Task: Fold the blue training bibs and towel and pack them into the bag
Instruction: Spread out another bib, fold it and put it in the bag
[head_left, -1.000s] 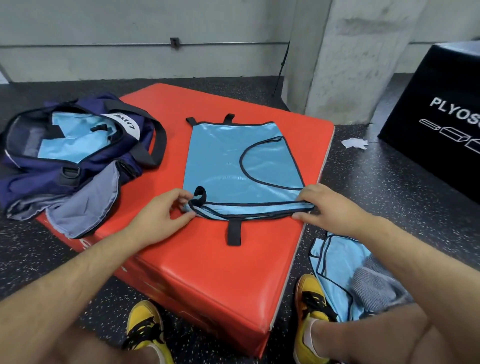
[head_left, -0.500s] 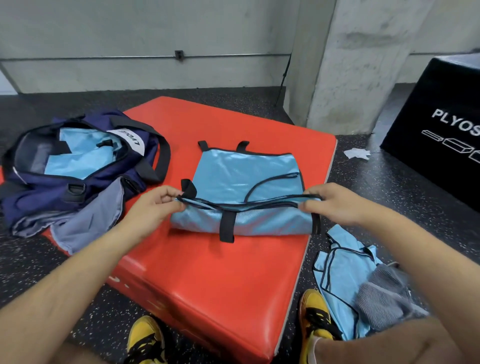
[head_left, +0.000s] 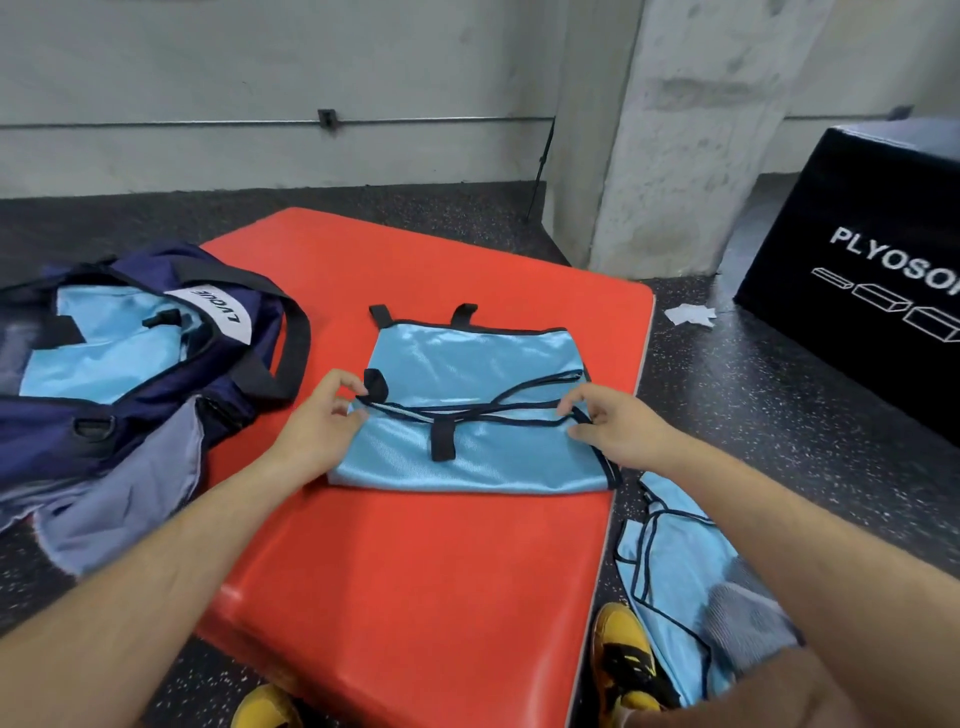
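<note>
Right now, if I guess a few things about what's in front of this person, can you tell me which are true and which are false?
1. A blue bib lies on the red pad. True.
2. The bag is zipped shut. False: it is open, with blue fabric showing inside.
3. The left hand and right hand pinch the bib's folded edge, one at each end. True.
4. The black box stands on the red pad. False: it stands on the floor, off to the right.
5. A second bib lies on the floor at the right of the pad. True.
</note>
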